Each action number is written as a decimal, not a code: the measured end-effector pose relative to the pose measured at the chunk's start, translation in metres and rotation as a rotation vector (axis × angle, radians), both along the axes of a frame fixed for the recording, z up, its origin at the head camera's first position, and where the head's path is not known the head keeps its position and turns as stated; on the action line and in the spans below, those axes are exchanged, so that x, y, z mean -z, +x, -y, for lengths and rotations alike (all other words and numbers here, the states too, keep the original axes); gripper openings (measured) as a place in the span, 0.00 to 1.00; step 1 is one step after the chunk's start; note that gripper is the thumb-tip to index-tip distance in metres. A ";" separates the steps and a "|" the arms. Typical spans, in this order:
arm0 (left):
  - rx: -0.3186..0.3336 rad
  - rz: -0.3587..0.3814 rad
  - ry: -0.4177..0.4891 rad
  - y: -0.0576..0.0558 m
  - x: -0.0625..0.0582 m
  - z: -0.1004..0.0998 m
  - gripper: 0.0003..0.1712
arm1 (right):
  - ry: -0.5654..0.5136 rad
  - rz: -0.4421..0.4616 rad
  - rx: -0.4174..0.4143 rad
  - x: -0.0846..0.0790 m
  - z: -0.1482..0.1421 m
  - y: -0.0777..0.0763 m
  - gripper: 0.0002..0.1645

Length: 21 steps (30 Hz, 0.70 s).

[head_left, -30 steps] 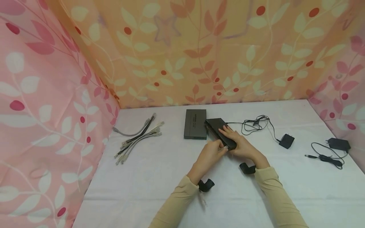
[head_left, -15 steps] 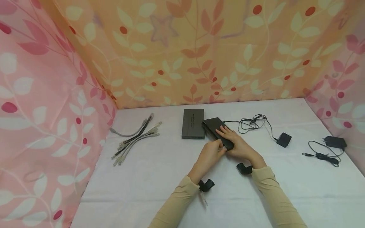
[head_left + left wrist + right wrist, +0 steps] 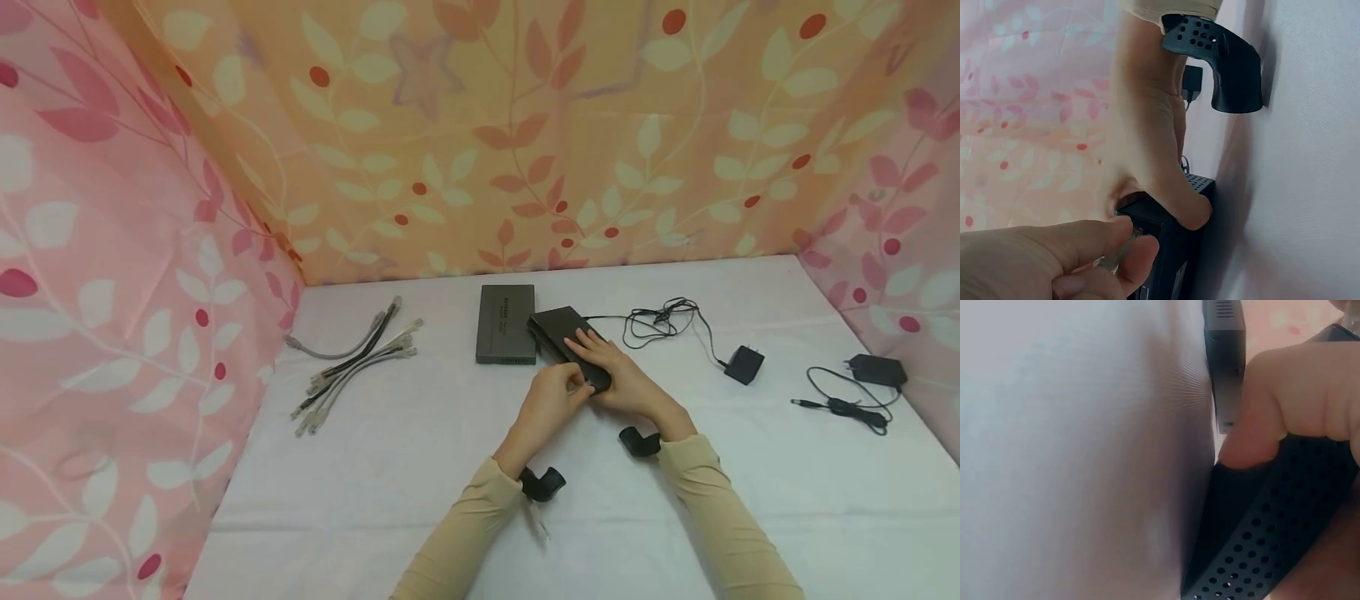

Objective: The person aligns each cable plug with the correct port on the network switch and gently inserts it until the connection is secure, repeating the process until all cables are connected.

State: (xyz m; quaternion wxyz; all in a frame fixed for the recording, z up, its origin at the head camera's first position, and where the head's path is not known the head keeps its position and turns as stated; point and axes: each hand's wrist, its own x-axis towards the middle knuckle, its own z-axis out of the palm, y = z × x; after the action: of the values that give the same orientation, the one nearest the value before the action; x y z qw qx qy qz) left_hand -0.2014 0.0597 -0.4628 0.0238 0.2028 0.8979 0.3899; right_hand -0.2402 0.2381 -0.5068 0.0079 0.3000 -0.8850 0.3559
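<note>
A flat black network box with vent holes along its side lies tilted at mid-table, its far left corner close by the grey network switch. My right hand grips its near end, fingers spread over the top and thumb on the underside edge. In the left wrist view, my left hand pinches the clear plug of a network cable between thumb and forefinger, right at the port side of the black box. Most of that cable is hidden by the hand; a pale end shows below the left wrist.
Several grey and black network cables lie in a bunch at left. A thin black cord runs from the black box to a power adapter. Another adapter with a bundled cord lies far right. Patterned cloth walls the table's back and sides.
The whole head view shifts slightly left and up. Both hands stay at the black box, with the left fingers still pinching the plug at its side.
</note>
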 end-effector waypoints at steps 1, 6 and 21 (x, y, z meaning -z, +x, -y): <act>0.006 0.032 0.029 -0.001 -0.001 0.001 0.08 | -0.002 0.000 0.000 -0.001 0.000 0.000 0.52; 0.053 0.244 0.147 -0.007 -0.002 0.011 0.11 | -0.009 0.005 -0.006 -0.001 0.000 -0.001 0.53; 0.257 0.603 0.305 -0.018 0.017 0.019 0.28 | 0.001 -0.010 -0.002 0.000 0.004 0.000 0.53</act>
State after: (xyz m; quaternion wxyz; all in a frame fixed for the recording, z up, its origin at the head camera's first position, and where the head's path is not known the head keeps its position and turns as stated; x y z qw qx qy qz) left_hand -0.2197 0.0406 -0.4796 0.3058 0.1910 0.7492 0.5556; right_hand -0.2404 0.2339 -0.5068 0.0119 0.3029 -0.8848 0.3538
